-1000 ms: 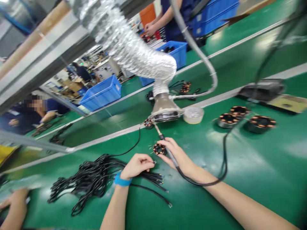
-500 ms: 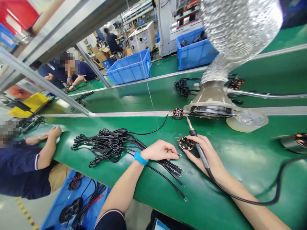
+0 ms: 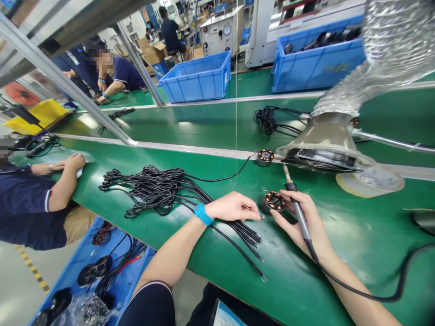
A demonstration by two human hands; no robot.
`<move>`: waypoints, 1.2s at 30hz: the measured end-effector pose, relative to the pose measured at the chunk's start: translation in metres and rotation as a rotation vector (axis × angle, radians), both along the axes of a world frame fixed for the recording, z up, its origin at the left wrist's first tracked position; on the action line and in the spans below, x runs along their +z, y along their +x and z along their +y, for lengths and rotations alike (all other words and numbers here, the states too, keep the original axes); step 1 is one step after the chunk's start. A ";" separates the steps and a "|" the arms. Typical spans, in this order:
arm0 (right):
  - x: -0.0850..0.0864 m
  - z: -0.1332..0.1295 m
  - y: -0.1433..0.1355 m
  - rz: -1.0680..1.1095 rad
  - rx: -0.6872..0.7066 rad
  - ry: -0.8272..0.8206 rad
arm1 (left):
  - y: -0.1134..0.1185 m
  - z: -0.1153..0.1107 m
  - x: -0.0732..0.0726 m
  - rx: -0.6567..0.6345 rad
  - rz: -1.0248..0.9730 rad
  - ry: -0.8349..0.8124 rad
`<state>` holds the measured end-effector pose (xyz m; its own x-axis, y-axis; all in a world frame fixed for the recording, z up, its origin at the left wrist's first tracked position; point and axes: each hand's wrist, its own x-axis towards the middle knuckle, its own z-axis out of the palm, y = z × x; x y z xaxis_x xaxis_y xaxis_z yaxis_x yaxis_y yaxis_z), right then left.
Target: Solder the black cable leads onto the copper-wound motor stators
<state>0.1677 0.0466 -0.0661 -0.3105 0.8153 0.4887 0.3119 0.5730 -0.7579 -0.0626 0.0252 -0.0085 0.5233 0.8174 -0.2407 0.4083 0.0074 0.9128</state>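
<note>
My left hand (image 3: 234,207) pinches the stripped end of a black cable, just left of a round motor stator (image 3: 274,202) with copper windings. In my right hand (image 3: 307,219) is a soldering iron (image 3: 299,212), its tip pointing up and away from me. The thumb and fingers of that hand also touch the stator's right side. A bundle of black cables (image 3: 152,185) lies on the green table, several stripped ends fanning out below my left hand. Farther back, a second stator (image 3: 265,156) has a cable attached.
A fume hood (image 3: 326,136) with a foil duct hangs at the right. Blue bins (image 3: 197,79) stand behind the metal rail. A blue tray (image 3: 136,283) with parts is at the lower left. Other people sit at the left and back.
The view has shifted, so bins and hood appear larger or farther right. Both hands keep nearly the same pose; the stator beside them now looks turned, showing more of its outer side.
</note>
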 end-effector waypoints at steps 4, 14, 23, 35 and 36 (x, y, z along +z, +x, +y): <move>0.002 -0.002 -0.002 -0.046 0.007 0.072 | -0.001 0.000 -0.002 0.012 -0.002 0.014; 0.015 -0.006 0.000 -0.065 -0.096 0.220 | -0.003 -0.002 -0.002 0.063 -0.076 -0.015; 0.026 -0.033 -0.004 -0.009 -0.225 0.440 | -0.007 -0.003 0.005 0.107 -0.184 -0.045; 0.081 -0.009 -0.030 -0.078 -0.025 0.349 | -0.010 -0.002 0.015 0.298 -0.337 0.092; 0.085 -0.008 -0.034 -0.075 -0.003 0.339 | -0.010 -0.003 0.015 0.304 -0.353 0.098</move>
